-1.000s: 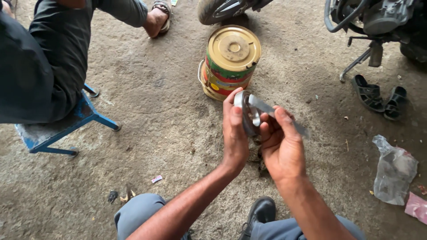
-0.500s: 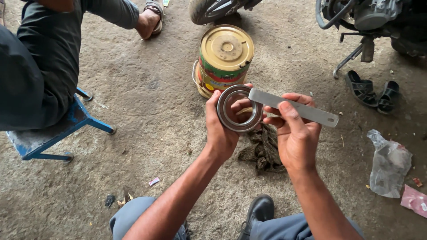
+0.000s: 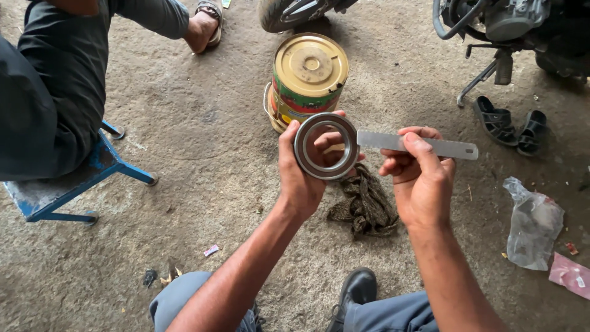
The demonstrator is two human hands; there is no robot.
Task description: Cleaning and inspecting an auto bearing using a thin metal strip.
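Now, working left to right, I see my left hand [image 3: 299, 178] gripping a metal bearing ring [image 3: 326, 146] upright in front of the yellow-lidded tin [image 3: 307, 77] (a dirty rag [image 3: 365, 203] lies on the floor below), while my right hand [image 3: 421, 178] pinches a flat metal strip [image 3: 418, 145] just beside the ring.

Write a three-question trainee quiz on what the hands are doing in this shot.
1. True or false: the left hand holds the metal ring upright.
2. What does the right hand hold: A) flat metal strip, B) rag, C) plastic bag?
3. Which item stands on the ground just beyond the ring?

Key: 1 true; 2 A; 3 the tin can with a gold lid.
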